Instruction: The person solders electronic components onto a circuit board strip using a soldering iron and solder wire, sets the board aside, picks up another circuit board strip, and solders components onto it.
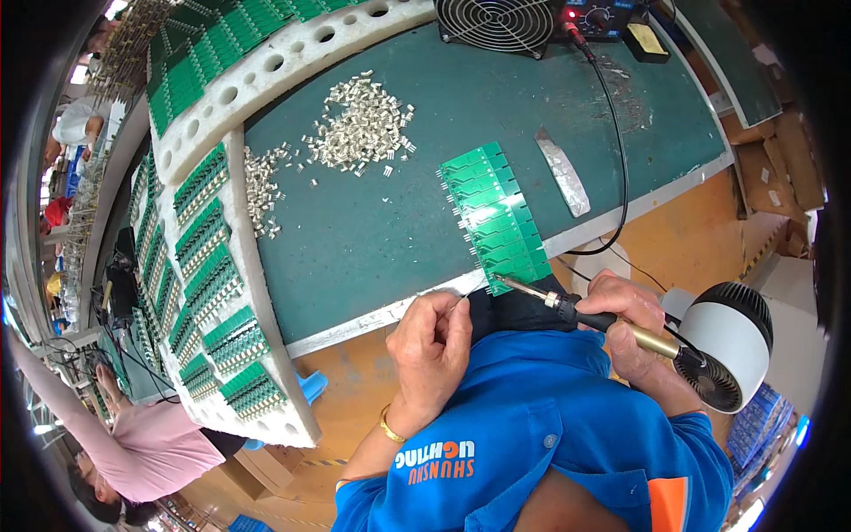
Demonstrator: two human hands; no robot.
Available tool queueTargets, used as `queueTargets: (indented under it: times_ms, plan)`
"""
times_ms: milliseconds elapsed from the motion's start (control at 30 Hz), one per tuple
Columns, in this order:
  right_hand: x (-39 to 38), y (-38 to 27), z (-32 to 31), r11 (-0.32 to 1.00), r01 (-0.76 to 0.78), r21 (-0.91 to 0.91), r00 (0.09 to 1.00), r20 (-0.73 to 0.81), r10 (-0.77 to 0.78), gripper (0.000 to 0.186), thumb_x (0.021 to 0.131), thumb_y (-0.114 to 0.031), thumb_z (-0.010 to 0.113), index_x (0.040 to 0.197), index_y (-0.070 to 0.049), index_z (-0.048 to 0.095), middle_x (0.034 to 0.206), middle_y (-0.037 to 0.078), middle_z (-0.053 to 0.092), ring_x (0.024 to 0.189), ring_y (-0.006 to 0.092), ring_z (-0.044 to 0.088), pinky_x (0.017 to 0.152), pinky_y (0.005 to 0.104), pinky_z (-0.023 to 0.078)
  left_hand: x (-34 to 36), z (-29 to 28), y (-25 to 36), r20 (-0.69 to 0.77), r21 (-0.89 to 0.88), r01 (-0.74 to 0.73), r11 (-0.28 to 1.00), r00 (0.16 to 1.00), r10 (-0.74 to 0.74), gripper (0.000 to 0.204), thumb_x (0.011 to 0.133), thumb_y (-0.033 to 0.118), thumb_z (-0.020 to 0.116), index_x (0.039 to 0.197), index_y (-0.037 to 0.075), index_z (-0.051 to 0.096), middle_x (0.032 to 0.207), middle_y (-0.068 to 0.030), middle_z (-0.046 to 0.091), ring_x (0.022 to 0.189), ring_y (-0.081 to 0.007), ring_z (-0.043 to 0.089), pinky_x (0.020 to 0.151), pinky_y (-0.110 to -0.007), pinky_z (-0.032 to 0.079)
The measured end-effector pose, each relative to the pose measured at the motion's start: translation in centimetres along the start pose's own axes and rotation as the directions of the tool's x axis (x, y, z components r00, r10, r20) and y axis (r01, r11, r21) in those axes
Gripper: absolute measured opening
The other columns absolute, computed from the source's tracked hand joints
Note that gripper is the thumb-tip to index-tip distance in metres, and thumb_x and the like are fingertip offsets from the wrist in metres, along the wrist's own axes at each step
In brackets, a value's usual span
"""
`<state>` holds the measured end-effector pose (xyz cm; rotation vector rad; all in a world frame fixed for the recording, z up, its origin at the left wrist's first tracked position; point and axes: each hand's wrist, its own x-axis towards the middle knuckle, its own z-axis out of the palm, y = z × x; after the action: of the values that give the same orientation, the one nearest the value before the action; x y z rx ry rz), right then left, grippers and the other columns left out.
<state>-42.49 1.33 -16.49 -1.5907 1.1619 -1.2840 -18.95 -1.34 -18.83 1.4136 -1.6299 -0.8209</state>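
Green circuit boards, joined in 1 panel (483, 191), lie on the dark green worktop (381, 235) at its near edge, directly before the person, with small pins along the panel's left side. The right hand (631, 321) grips a soldering iron (596, 317), its fingers closed around the handle; the iron's tip meets the panel's near end in view, though whether it touches cannot be told. The left hand (432, 348) is left of that end, thumb and forefinger pressed together, the other fingers curled; what they pinch, if anything, cannot be told.

Beyond the panel to the left lie 2 heaps of small silvery parts (363, 124). White foam (277, 330) at the left holds rows of green boards. A silvery strip (563, 173) lies right of the panel, near a black cable (624, 160).
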Motion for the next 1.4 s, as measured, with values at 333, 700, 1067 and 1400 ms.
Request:
queueTargets:
  times_ms: [333,700,1067,1400]
  plan:
    - [-0.3,0.1,0.7,0.986,0.126,-0.106,0.992,-0.011,-0.128,0.042,0.095,-0.038,0.061,0.095,0.003,0.068,0.075,0.011,0.067,0.058,0.0225,0.057,0.059,0.0355,0.043,0.7,0.0,0.4,0.032,0.016,-0.033,0.999,0.999,0.033,0.008,0.085,-0.001,0.069,0.084,0.001,0.061,0.067,-0.0063,0.060,0.050,-0.0103,0.055,0.046,-0.025,0.043]
    - [-0.1,0.6,1.0,0.987,0.132,-0.091,0.991,-0.019,-0.134,0.037,0.094,-0.035,0.064,0.094,0.002,0.068,0.075,0.011,0.067,0.059,0.0231,0.058,0.058,0.0348,0.045,0.9,-0.1,0.6,0.068,0.002,-0.026,1.000,0.997,0.025,0.006,0.086,-0.002,0.068,0.086,0.001,0.062,0.067,-0.0059,0.061,0.050,-0.0088,0.057,0.046,-0.023,0.043]
    - [0.0,0.8,1.0,0.984,0.147,-0.099,0.989,-0.017,-0.149,0.039,0.094,-0.037,0.064,0.094,0.001,0.068,0.073,0.010,0.066,0.057,0.0228,0.059,0.058,0.0350,0.046,0.6,0.2,0.4,0.068,-0.025,0.003,1.000,0.998,-0.001,0.006,0.086,-0.001,0.069,0.087,-0.001,0.063,0.067,0.0010,0.056,0.055,-0.0020,0.046,0.048,-0.018,0.037]
    - [0.0,1.0,1.0,0.975,0.185,-0.124,0.982,0.001,-0.187,0.040,0.095,-0.040,0.062,0.096,0.000,0.066,0.069,0.009,0.065,0.056,0.0223,0.058,0.058,0.0350,0.046,0.7,0.3,0.5,0.074,-0.048,0.007,0.999,0.997,-0.004,0.006,0.086,-0.001,0.069,0.086,-0.001,0.063,0.067,0.0001,0.058,0.055,-0.0024,0.049,0.048,-0.018,0.039]
